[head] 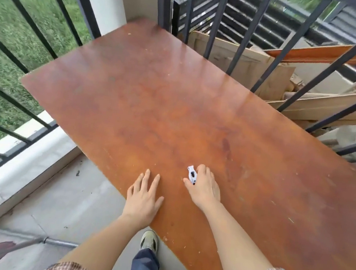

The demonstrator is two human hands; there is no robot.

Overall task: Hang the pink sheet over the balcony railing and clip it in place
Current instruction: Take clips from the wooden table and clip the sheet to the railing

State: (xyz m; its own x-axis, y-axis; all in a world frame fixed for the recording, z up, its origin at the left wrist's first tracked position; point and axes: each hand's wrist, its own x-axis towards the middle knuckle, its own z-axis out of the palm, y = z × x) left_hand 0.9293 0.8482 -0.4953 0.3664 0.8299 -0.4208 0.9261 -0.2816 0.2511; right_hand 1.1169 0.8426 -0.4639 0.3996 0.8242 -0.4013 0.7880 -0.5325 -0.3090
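While left hand (142, 199) rests flat, right hand (204, 188) grips clip (191, 174) (white).

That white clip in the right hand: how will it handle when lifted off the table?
Probably rigid plastic: the white clip shows a crisp shape where the right hand pinches it. Likely very light, being small beside that hand. It looks flat-sided, so it should slide rather than roll on the glossy wooden table.

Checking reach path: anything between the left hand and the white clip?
Head view: only bare tabletop separates the left hand from the white clip, which the right hand pinches.
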